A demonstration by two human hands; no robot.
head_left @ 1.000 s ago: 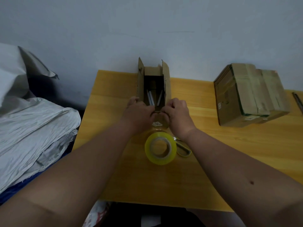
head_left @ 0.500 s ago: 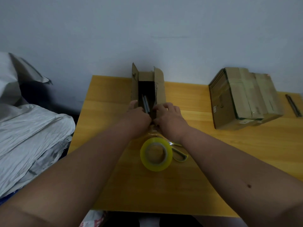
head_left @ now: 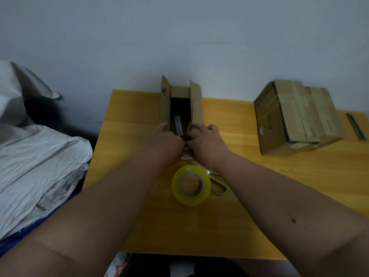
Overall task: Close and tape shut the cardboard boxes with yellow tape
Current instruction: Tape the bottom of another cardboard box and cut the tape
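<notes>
A long, narrow cardboard box (head_left: 196,100) lies on the yellow wooden table (head_left: 279,186) with its far end by the wall. Its two long flaps stand up, and light stick-like items show inside. My left hand (head_left: 166,136) holds the near end of the left flap and my right hand (head_left: 206,140) holds the near end of the right flap. My thumbs meet over the opening. A roll of yellow tape (head_left: 191,184) lies flat just behind my wrists.
Scissors with pale handles (head_left: 219,185) lie partly under my right forearm, beside the roll. A larger taped-up box (head_left: 297,116) sits at the right, with a dark metal strip (head_left: 356,126) beyond it. Crumpled grey bags (head_left: 36,160) are piled left of the table.
Both hands slid a little farther along the box and drew the near ends of the flaps closer together. The tape roll and the taped box did not move.
</notes>
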